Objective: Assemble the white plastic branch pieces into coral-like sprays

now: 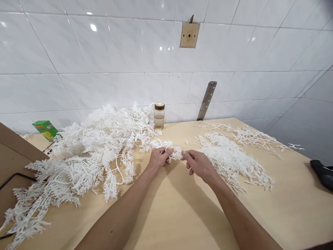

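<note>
My left hand (159, 158) is closed on a white branched sprig (176, 152) at the middle of the table. My right hand (195, 161) is at the sprig's right end, thumb and forefinger pinched together; what they hold, if anything, is too small to make out. A large heap of white feathery branches (104, 139) lies to the left. Right of my right hand is a flatter pile of white sprigs (229, 156), and behind it lie bare white stems (256, 137).
A jar with a dark lid (159, 119) stands near the tiled wall. A green box (45, 129) is behind the heap, and a brown board (15, 156) stands at the left edge. A metal bracket (207, 100) leans at the wall. A black object (322, 173) is at the right.
</note>
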Available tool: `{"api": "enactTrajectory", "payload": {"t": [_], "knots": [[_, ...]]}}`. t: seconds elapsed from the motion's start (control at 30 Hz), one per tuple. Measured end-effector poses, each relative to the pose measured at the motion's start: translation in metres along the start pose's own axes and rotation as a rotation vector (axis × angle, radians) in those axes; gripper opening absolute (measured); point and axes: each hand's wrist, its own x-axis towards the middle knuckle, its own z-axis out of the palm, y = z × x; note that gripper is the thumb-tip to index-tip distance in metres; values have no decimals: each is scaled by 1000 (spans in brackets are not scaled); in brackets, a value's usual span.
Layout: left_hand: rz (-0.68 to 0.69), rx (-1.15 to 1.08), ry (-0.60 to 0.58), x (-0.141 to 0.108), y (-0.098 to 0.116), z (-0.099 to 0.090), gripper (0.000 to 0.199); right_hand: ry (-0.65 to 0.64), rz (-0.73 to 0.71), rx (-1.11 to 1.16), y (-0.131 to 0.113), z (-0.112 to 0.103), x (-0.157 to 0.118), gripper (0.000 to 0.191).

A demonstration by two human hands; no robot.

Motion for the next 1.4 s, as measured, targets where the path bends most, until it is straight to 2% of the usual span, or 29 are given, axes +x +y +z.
{"api": "enactTrajectory", "payload": {"t": [0.2,0.3,0.43,0.6,0.77,0.9,1.0,1.2,1.4], "knots": [[4,-13,-91,-2,2,2,45,-122,-19,184,10,12,5,34],[-57,-109,-141,-3,6,-1,44,-108,-57,251,15,15,9,36],[-155,-302,-205,-3,8,-4,40,-93,-36,240,21,17,12,41],[-177,-381,-234,-3,7,-2,39,-81,-49,350,21,14,13,41],[-168,-240,-281,-7,8,1,41,-58,-75,377,20,10,13,41],[-97,-104,-312,-9,8,3,43,-85,-75,325,18,9,12,38],[-83,-43,-297,-11,9,4,45,-99,-64,329,15,5,10,36],[-168,-56,-193,-12,13,7,41,-109,-4,295,10,-8,7,36],[-144,-16,-192,-13,10,11,42,-93,-26,268,15,-5,9,33]]}}
